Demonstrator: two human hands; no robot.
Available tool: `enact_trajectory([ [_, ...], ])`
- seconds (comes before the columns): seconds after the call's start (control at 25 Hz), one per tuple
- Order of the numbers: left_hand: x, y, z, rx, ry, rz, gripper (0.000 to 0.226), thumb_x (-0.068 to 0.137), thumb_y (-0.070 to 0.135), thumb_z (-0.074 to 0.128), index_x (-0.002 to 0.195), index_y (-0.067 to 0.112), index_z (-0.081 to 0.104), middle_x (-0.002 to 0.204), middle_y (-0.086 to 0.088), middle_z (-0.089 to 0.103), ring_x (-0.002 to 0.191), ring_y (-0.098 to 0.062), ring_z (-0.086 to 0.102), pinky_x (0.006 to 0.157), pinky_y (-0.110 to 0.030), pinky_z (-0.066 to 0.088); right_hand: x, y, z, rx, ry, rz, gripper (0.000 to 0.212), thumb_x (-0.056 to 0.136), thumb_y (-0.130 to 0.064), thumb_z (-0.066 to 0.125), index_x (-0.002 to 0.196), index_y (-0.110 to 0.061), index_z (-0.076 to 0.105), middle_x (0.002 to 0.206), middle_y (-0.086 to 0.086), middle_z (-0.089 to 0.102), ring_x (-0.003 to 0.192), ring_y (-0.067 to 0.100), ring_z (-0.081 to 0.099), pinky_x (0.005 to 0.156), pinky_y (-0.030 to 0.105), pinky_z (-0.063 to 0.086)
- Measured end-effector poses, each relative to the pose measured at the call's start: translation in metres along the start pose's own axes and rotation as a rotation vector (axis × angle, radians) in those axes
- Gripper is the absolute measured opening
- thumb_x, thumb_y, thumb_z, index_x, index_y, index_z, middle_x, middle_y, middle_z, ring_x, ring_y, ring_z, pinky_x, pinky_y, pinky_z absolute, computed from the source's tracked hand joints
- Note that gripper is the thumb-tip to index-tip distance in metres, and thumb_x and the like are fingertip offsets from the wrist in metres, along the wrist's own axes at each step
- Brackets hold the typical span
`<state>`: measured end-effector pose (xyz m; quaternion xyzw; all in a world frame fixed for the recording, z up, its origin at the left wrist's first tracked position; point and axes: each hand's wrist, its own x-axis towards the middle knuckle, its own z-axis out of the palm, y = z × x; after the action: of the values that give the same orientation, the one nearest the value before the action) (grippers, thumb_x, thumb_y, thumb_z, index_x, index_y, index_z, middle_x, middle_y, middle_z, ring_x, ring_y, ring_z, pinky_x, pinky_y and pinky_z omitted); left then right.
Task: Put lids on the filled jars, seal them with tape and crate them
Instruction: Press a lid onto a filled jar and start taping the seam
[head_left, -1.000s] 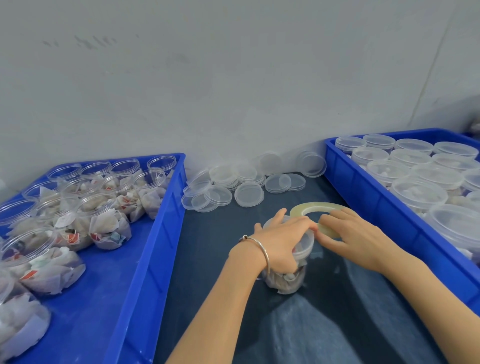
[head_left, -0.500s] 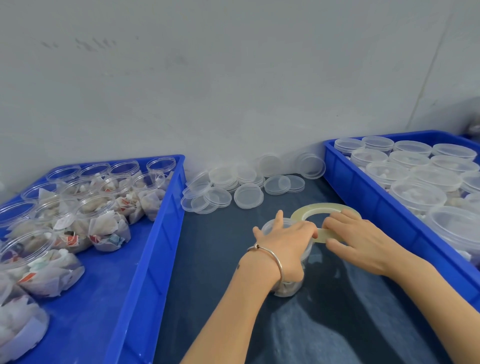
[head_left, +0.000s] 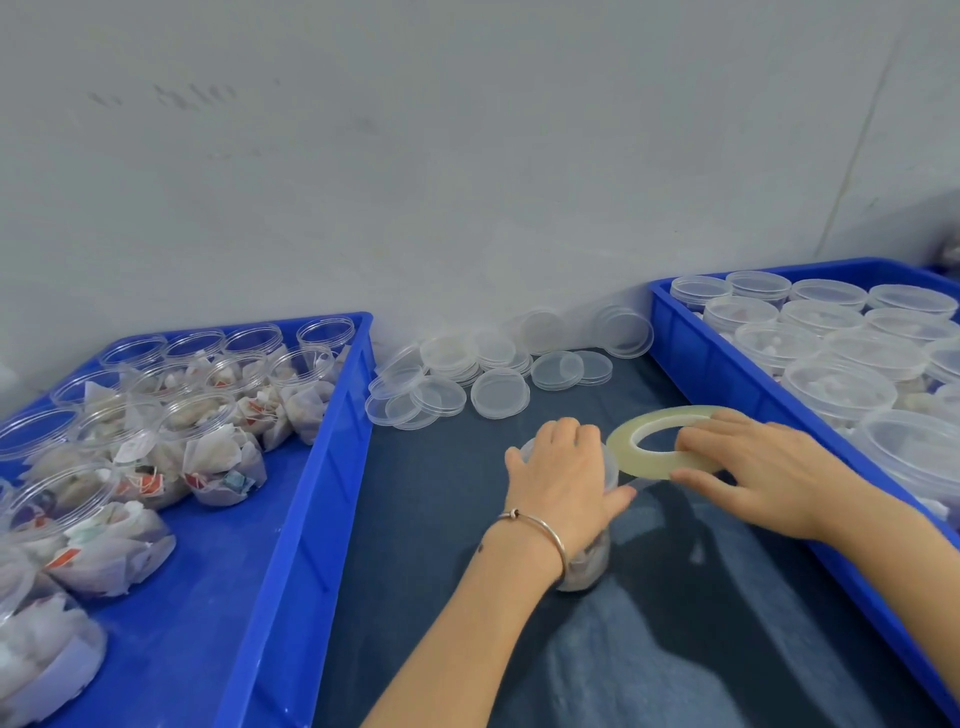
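Left hand (head_left: 563, 480) is gripping the clear lidded plastic jar (head_left: 587, 558) steady; right hand (head_left: 753, 467) is pinching the pale translucent tape roll (head_left: 660, 441), feeding tape for sealing.

VIEW: single head camera, wide-angle | AIM: forward and down onto table (head_left: 415, 519), wall (head_left: 467, 156) in upper frame | RANGE: close, forearms enter from bottom edge | EDGES: crates cut off at left and right | OVERLAP: none, one view only
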<state>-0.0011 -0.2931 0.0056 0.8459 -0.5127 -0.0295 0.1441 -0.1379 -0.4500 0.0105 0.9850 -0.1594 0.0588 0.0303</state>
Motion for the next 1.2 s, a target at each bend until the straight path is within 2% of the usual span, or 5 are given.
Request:
enact_trajectory([
  [0.32, -0.001, -0.016, -0.008, -0.175, -0.074, 0.136, 0.056, 0.082, 0.047, 0.066, 0.129, 0.026, 0.043, 0.134, 0.013, 0.042, 0.128, -0.011, 0.030, 0.099, -0.040, 0.030, -0.011, 0.004, 0.005, -0.024, -0.032, 0.051, 0.027, 0.085, -0.053, 0.020, 0.081, -0.032, 0.035, 0.083, -0.016, 0.043, 0.089, 0.004, 0.040, 0.067, 0.021, 0.035],
  [0.52, -0.002, -0.017, -0.015, -0.127, -0.217, 0.090, 0.052, 0.086, 0.042, 0.063, 0.130, 0.032, 0.038, 0.142, 0.020, 0.034, 0.144, -0.018, 0.002, 0.102, -0.064, 0.026, 0.008, -0.006, 0.014, -0.013, 0.030, 0.092, 0.026, 0.094, -0.049, 0.027, 0.086, -0.026, 0.038, 0.089, -0.014, 0.044, 0.092, 0.006, 0.041, 0.058, 0.019, 0.026],
  [0.96, -0.001, -0.025, -0.017, -0.239, -0.188, 0.234, 0.061, 0.077, 0.017, 0.063, 0.130, 0.032, 0.038, 0.120, 0.015, 0.041, 0.118, -0.008, 0.031, 0.096, -0.042, 0.036, 0.030, -0.038, 0.021, 0.223, -0.010, 0.091, 0.031, 0.099, -0.048, 0.029, 0.095, -0.022, 0.044, 0.102, -0.010, 0.047, 0.102, 0.011, 0.038, 0.070, 0.031, 0.043],
  [1.08, -0.003, -0.027, -0.011, -0.260, -0.110, 0.231, 0.077, 0.073, 0.025, 0.070, 0.139, 0.031, 0.030, 0.143, 0.013, 0.022, 0.127, -0.015, 0.032, 0.098, -0.042, 0.036, 0.029, -0.036, 0.023, 0.287, -0.030, 0.080, 0.030, 0.100, -0.042, 0.032, 0.094, -0.017, 0.048, 0.101, -0.004, 0.049, 0.101, 0.014, 0.040, 0.086, 0.036, 0.043],
  [1.2, -0.003, -0.017, 0.002, -0.067, -0.050, -0.004, 0.081, 0.077, 0.065, 0.059, 0.138, 0.021, 0.028, 0.154, 0.012, -0.003, 0.145, -0.020, 0.002, 0.111, -0.057, 0.019, 0.032, -0.034, 0.021, 0.327, -0.041, 0.029, 0.031, 0.099, -0.043, 0.035, 0.092, -0.017, 0.051, 0.095, -0.005, 0.050, 0.092, 0.012, 0.042, 0.085, 0.030, 0.039],
])
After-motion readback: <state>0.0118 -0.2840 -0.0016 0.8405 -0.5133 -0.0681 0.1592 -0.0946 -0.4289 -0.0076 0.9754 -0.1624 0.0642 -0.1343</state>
